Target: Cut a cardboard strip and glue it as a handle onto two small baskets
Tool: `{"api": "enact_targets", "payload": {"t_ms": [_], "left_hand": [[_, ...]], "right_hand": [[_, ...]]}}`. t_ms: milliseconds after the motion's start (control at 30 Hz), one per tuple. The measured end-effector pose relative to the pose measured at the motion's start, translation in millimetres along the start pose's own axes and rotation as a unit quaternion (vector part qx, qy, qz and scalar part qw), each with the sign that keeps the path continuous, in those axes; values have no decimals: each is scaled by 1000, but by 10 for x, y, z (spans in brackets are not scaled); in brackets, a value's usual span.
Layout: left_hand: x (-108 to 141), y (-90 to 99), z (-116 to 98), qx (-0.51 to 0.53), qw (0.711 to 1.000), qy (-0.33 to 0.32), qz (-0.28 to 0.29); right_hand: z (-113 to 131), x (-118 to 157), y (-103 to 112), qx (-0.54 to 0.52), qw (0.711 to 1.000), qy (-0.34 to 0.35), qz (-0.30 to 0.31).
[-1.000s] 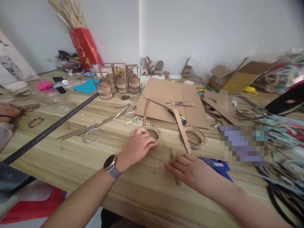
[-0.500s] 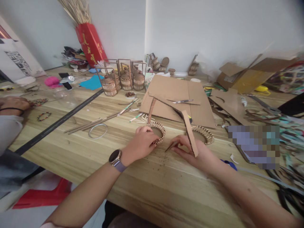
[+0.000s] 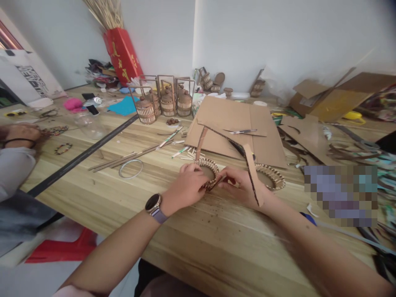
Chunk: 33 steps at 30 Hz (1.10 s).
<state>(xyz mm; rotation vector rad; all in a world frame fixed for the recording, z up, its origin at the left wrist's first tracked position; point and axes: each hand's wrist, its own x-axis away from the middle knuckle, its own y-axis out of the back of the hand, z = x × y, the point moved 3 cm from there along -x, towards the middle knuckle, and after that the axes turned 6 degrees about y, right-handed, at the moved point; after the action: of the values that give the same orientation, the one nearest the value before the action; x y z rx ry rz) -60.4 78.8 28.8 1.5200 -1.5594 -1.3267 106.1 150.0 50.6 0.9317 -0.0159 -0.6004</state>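
My left hand (image 3: 189, 183) is closed on the near left side of a small round slatted ring (image 3: 213, 168) with a brown base. In my right hand (image 3: 239, 183), thumb and fingers pinch a thin brown strip (image 3: 220, 181) against the ring's near right edge. A long bent cardboard strip (image 3: 252, 169) rises behind the ring, runs right and folds down over my right wrist. Whether it joins the pinched piece, I cannot tell. A second slatted ring (image 3: 272, 176) lies just beyond my right wrist, partly covered by the strip.
Flat cardboard sheets (image 3: 229, 113) with a craft knife (image 3: 244, 131) lie behind the rings. Several lidded miniature baskets (image 3: 168, 103) stand back left. Nearby are thin sticks (image 3: 123, 161), a clear hoop (image 3: 131, 176) and a cardboard box (image 3: 328, 97). Another person's hand (image 3: 23, 136) rests at left.
My right hand has moved left and up, bringing the thin brown strip from apart to the ring's edge. My left hand keeps its hold. The view has shifted slightly.
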Motion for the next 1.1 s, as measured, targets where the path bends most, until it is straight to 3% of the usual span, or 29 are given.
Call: {"api": "enact_targets", "payload": {"t_ms": [500,1100], "left_hand": [[-7,33,-63,5,999,29,17],[-23,-82,-104,-12,996,55,-68]], "right_hand": [[-85,-66,-87,11,997,65,-44],[-110,-90,-131,22,995,81,-56]]}}
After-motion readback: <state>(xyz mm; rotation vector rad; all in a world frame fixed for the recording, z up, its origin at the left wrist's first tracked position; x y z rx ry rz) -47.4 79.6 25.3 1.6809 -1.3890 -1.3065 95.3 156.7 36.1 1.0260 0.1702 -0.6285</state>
